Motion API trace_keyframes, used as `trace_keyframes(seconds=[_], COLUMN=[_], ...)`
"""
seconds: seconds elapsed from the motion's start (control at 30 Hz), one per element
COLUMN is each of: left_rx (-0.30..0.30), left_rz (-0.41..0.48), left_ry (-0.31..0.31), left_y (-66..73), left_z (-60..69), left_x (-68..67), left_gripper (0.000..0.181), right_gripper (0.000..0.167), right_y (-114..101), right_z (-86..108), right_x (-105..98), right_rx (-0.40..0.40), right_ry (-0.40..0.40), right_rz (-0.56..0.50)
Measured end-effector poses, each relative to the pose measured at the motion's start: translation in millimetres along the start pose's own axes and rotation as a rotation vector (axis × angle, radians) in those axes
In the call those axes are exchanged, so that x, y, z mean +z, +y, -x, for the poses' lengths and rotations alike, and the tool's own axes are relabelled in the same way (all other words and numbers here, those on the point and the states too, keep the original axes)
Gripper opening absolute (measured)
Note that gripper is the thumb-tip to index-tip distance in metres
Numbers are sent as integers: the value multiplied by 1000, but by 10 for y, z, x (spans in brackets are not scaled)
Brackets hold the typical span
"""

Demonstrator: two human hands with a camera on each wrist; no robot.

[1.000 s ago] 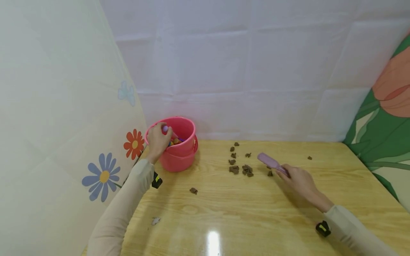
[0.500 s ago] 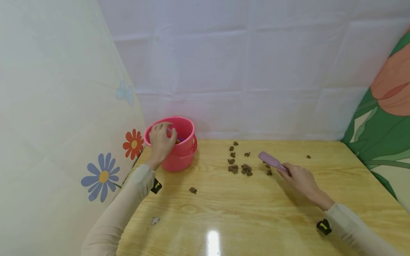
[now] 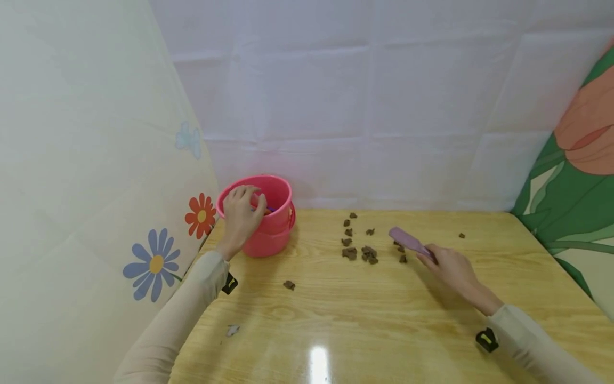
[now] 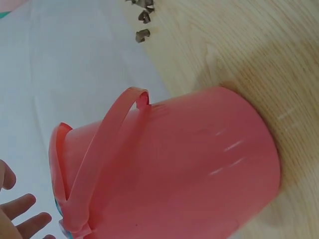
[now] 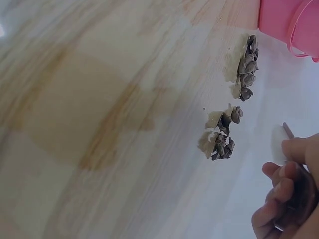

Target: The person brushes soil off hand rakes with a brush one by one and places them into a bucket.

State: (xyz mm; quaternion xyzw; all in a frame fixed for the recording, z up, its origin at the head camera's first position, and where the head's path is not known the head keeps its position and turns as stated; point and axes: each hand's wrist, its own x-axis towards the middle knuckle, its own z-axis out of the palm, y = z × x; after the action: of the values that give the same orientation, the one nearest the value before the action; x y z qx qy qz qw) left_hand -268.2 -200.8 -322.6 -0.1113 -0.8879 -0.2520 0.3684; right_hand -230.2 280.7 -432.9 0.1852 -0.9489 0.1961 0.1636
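Note:
A pink bucket [image 3: 268,241] stands at the back left, with colourful things inside, mostly hidden. Over its near left rim reaches my left hand [image 3: 241,216], fingers loosely bent. In the left wrist view its fingers [image 4: 20,206] are spread beside the bucket's mouth, and nothing shows between them. My right hand [image 3: 451,269] grips the handle of a purple tool like a toy shovel [image 3: 406,240]. The tool's flat blade points back left, above small brown crumpled pieces [image 3: 402,259]. In the right wrist view, curled fingers [image 5: 279,196] wrap the dark-looking handle.
Several brown crumpled clumps [image 3: 369,254] lie right of the bucket. Single ones [image 3: 289,285] sit nearer the front and far right. A whitish scrap [image 3: 232,330] is at front left. Cloth walls [image 3: 384,106] border the wooden table [image 3: 364,330] at back and sides.
The purple-ended thing that my left hand held over the bucket is no longer visible; the hand has opened and shifted slightly right. My right hand and its purple tool barely moved.

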Motion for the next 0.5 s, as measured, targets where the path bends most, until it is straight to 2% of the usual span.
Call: trace_keyframes(seconds=[0.13,0.33,0.5], left_rx=[24,82,99], left_rz=[-21,-51,-62], left_ry=[-14,1,-25], left_y=[0,0,8], left_z=[53,143,214], left_x=[-20,-34,-38], left_gripper=[29,27,29], right_gripper=[20,20,21], right_y=[18,39,36], right_z=[-5,6,2], right_x=[2,10,4], right_rx=[-9,-9,5], right_ry=[6,7,1], right_rz=[1,0,-5])
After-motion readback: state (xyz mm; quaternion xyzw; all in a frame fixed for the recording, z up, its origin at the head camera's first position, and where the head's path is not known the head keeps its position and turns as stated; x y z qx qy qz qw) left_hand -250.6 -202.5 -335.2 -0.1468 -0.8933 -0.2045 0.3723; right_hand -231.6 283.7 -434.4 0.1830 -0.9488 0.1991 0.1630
